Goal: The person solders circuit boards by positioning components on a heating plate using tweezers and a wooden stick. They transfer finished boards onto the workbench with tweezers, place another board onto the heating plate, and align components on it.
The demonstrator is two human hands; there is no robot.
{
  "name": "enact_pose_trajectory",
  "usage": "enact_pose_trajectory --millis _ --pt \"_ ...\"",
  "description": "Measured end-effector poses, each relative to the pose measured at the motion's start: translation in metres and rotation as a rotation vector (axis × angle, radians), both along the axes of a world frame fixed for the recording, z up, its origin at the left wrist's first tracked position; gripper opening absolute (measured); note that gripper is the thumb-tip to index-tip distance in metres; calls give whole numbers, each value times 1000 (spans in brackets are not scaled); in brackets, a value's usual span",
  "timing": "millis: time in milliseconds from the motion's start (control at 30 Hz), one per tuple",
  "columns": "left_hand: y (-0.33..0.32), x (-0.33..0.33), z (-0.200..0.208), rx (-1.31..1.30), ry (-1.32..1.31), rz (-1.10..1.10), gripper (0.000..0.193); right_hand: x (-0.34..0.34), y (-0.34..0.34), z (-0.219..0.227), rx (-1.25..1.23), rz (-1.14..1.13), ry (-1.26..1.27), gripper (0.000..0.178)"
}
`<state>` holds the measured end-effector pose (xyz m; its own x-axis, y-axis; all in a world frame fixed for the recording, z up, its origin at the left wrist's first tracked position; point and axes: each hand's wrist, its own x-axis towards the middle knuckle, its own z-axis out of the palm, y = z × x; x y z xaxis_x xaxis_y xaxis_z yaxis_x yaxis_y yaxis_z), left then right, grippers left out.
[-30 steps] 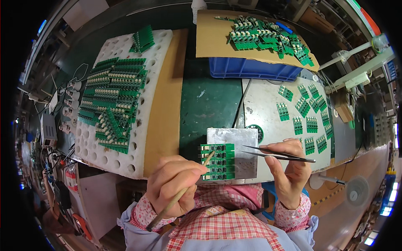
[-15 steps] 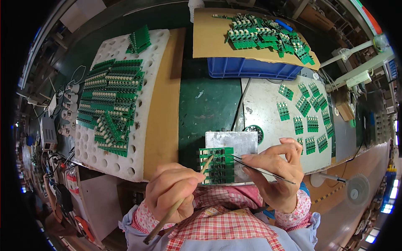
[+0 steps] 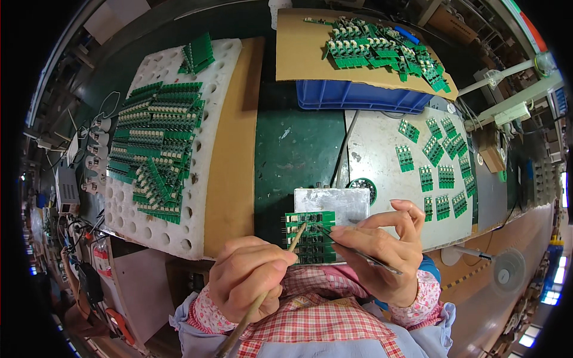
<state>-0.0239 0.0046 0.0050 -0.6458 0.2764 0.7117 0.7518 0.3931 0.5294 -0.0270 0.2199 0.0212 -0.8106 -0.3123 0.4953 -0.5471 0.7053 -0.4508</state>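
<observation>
Two hands work close together. The L hand (image 3: 250,277) is curled up tight around a thin wooden stick (image 3: 242,326), w/ its tip at the upper part of a green circuit board panel (image 3: 310,244). The R hand (image 3: 382,250) pinches dark tweezers (image 3: 382,264) btwn thumb & fingers, w/ the other fingers lifted & spread. Can't tell if the tweezer tips grip anything.

What's new: 1 sec ago the tweezers were off to the R of the panel; now their tips are over it, near the stick tip. So both tools seem to be at the same small spot, & the close-up bit looks to be on.

The panel lies on the near L part of a silver metal block (image 3: 349,203). Just beside the block is a round green board (image 3: 364,190). More small boards (image 3: 404,158) lie spread on a gray metal sheet (image 3: 382,179) to the R. Farther back, a messy board pile (image 3: 352,53) sits on cardboard (image 3: 298,53) over a blue crate (image 3: 358,98). To the L, board stacks (image 3: 158,143) lie on white foam w/ holes (image 3: 125,206).
</observation>
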Motion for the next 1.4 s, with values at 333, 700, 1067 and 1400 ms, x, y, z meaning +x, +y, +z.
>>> enact_pose_trajectory --millis 333,700,1067,1400 --pt "1 -1 -3 47 12 -7 12 -1 -8 1 -2 -45 -14 34" --pt "-4 1 -3 21 -16 -33 30 -3 -7 -2 15 -9 -3 36" --pt "-2 -1 -5 56 9 -18 30 -5 -12 -5 23 4 -19 36" --pt "1 0 -7 98 13 7 21 -5 -12 -6 26 0 -27 35"
